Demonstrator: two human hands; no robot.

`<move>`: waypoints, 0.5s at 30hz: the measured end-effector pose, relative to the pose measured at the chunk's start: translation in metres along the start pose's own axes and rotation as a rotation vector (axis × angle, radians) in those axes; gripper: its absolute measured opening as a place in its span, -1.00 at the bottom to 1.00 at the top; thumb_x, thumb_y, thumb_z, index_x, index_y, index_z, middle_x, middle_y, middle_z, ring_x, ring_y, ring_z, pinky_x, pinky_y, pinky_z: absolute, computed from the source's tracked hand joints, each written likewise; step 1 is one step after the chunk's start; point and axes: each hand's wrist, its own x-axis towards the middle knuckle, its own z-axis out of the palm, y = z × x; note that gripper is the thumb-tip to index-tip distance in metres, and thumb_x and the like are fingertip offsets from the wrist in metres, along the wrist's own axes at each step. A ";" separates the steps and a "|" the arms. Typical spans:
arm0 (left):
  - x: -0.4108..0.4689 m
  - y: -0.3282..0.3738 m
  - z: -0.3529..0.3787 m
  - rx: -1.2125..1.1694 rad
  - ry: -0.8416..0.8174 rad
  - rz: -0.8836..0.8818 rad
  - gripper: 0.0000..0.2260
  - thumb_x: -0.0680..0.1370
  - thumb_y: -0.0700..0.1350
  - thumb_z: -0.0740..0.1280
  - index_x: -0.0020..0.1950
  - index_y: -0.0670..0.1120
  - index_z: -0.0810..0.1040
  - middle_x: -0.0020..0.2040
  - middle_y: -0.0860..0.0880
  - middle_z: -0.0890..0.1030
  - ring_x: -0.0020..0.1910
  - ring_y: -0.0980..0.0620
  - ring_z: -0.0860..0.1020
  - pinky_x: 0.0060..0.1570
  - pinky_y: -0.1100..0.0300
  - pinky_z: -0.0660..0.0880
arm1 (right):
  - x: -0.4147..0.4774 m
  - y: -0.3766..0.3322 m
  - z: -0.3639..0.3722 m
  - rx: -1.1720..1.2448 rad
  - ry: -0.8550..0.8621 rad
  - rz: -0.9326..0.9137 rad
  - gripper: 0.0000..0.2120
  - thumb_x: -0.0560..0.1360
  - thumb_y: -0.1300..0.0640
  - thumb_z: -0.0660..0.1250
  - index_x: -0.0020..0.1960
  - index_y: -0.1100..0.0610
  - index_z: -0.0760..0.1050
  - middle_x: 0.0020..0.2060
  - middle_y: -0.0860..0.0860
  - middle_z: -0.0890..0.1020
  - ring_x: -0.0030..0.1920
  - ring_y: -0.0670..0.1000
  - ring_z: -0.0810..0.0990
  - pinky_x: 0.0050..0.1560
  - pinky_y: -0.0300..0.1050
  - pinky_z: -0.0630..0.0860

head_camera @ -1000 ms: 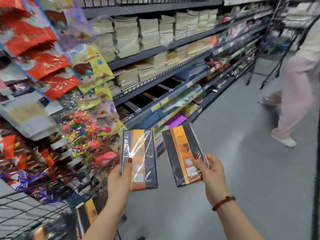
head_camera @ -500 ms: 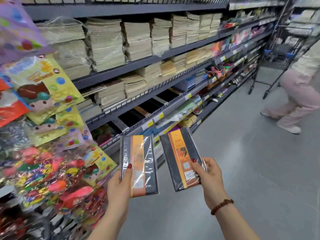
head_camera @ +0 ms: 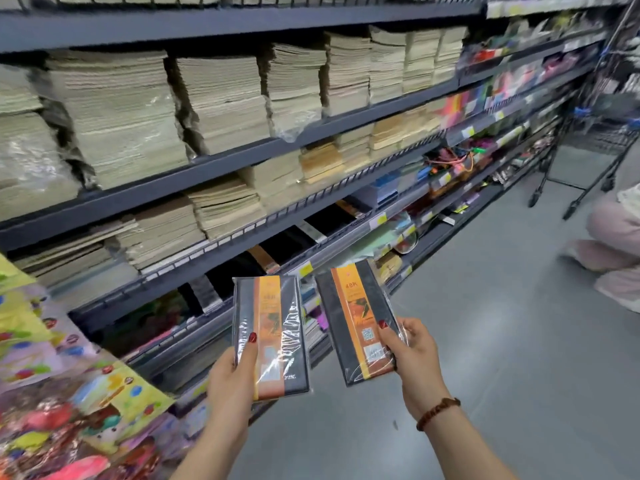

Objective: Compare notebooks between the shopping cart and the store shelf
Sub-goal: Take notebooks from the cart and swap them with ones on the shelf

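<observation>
left hand (head_camera: pixel 231 379) grips upright notebook (head_camera: pixel 270 336) | right hand (head_camera: pixel 417 355) grips left-tilted notebook (head_camera: pixel 356 320)

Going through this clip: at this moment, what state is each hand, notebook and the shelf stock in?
left hand: holds left notebook, thumb on cover
right hand: holds right notebook, thumb on cover
left notebook: closed, plastic-wrapped, near upright
right notebook: closed, plastic-wrapped, top leaning left, apart from the other
paper stacks: piled flat on shelves, some in plastic
bracelet: worn on right wrist
</observation>
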 end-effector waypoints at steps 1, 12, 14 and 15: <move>0.001 0.003 0.018 -0.026 0.007 -0.005 -0.73 0.58 0.01 0.29 -0.09 -0.18 0.61 -0.14 -0.23 0.67 -0.20 -0.17 0.61 -0.23 0.06 0.45 | 0.016 -0.006 -0.008 -0.003 -0.019 0.000 -0.89 0.48 0.29 0.35 -0.05 0.18 0.43 -0.21 0.12 0.67 -0.31 0.04 0.65 -0.29 -0.08 0.59; 0.017 0.018 0.171 -0.107 0.143 -0.108 -0.54 0.43 0.25 0.33 -0.20 -0.18 0.46 -0.25 -0.14 0.55 -0.29 -0.06 0.48 -0.23 0.03 0.36 | 0.161 -0.053 -0.080 -0.046 -0.159 0.076 -0.88 0.48 0.28 0.35 -0.05 0.17 0.41 -0.03 0.24 0.64 -0.14 0.16 0.62 0.00 0.17 0.55; 0.023 0.026 0.190 -0.094 0.148 -0.113 -0.58 0.45 0.22 0.34 -0.23 -0.15 0.45 -0.28 -0.13 0.54 -0.31 -0.06 0.48 -0.25 0.06 0.35 | 0.185 -0.055 -0.084 -0.047 -0.163 0.101 -0.88 0.48 0.27 0.35 -0.05 0.16 0.42 -0.02 0.24 0.64 -0.12 0.17 0.62 0.02 0.19 0.55; 0.028 0.030 0.200 -0.092 0.146 -0.111 -0.63 0.50 0.15 0.33 -0.24 -0.16 0.48 -0.30 -0.13 0.59 -0.31 -0.08 0.52 -0.27 0.09 0.38 | 0.198 -0.056 -0.084 -0.050 -0.167 0.114 -0.88 0.48 0.26 0.36 -0.04 0.16 0.42 -0.03 0.22 0.65 -0.12 0.17 0.63 0.01 0.17 0.56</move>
